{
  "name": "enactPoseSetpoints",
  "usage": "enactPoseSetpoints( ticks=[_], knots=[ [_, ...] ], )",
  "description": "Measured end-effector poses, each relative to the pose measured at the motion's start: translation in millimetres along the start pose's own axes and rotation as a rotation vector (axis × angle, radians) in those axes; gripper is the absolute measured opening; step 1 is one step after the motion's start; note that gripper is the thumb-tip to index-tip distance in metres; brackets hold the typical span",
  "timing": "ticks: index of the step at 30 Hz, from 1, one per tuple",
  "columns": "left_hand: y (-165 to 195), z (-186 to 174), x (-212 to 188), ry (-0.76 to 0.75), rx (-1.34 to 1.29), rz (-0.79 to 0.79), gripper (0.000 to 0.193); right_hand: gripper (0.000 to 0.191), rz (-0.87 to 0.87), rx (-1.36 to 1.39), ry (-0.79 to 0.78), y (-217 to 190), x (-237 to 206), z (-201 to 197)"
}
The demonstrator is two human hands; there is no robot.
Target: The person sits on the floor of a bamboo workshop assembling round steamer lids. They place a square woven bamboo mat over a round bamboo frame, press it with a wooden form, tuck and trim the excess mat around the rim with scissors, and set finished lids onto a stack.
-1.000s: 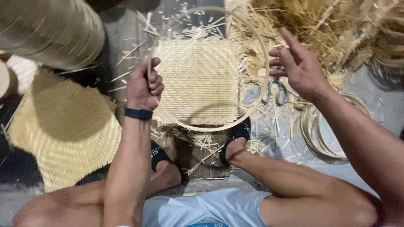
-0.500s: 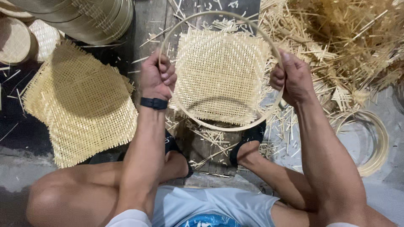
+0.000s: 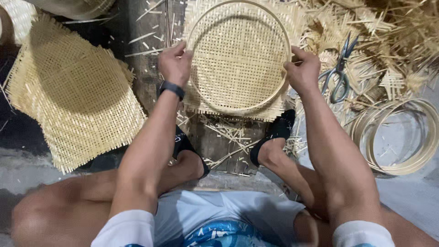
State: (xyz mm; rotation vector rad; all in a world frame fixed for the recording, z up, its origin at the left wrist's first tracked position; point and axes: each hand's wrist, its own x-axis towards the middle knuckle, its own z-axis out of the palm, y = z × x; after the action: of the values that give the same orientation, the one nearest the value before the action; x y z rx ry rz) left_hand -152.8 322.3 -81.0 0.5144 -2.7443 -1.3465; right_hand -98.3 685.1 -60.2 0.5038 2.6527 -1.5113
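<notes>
Both hands, left hand (image 3: 175,61) and right hand (image 3: 302,69), are pinching the bamboo hoop (image 3: 238,106) against the woven bamboo mat (image 3: 238,55); uneven pressing could likely be shifting the hoop off-centre.

Left hand (image 3: 175,61) gripped left edge of round pale bamboo hoop (image 3: 196,27) pressed on square woven bamboo mat (image 3: 238,59). Right hand (image 3: 302,71) gripped right edge. Grey metal scissors (image 3: 339,73) lay just beside. Second woven mat (image 3: 73,91) lay left. Loose bamboo hoops (image 3: 402,137) lay right.
</notes>
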Motion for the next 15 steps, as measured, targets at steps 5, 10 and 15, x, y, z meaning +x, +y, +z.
enactPoseSetpoints(
  ticks=[5, 10, 15],
  knots=[
    [-23, 4, 7, -0.135, 0.12, 0.033, 0.034, 0.04, -0.031, -0.084, 0.079, 25, -2, 13],
    [-20, 2, 8, -0.12, 0.012, 0.078, 0.028, 0.022, 0.1, -0.003, 0.128, 35, -4, 13],
    [-11, 3, 7, -0.165, 0.302, 0.124, 0.016, 0.017, 0.126, 0.025, 0.119, 45, -3, 17]
  ],
)
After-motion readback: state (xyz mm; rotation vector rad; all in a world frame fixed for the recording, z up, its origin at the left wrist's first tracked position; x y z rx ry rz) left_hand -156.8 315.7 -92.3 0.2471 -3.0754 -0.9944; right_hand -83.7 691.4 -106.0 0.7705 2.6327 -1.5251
